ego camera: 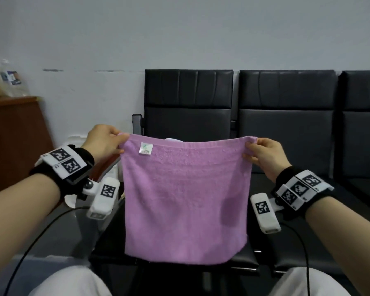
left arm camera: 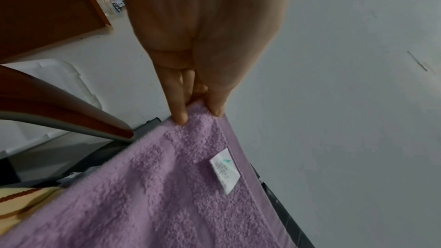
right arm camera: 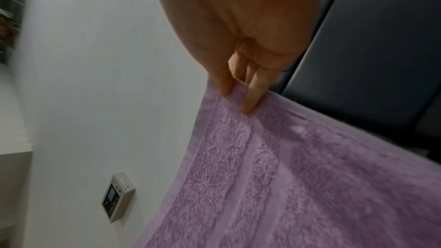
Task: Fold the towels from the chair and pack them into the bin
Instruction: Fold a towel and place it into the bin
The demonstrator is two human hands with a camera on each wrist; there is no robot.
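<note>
A purple towel (ego camera: 185, 199) hangs flat in the air in front of the black chair (ego camera: 188, 103), held by its two top corners. My left hand (ego camera: 107, 141) pinches the top left corner, close to a small white label (ego camera: 145, 148). My right hand (ego camera: 263, 154) pinches the top right corner. In the left wrist view the fingers (left arm camera: 179, 105) and thumb clamp the towel (left arm camera: 167, 186) corner. In the right wrist view the fingertips (right arm camera: 250, 99) pinch the towel (right arm camera: 286, 176) hem. A bit of something white (ego camera: 172, 139) peeks over the top edge. The bin is not in view.
A row of black padded seats (ego camera: 286, 116) stands against the grey wall. A brown wooden cabinet (ego camera: 15, 142) with a plastic bottle (ego camera: 11, 77) on top is at the left. Cables run from both wrist devices. A wall control panel (right arm camera: 117, 197) shows in the right wrist view.
</note>
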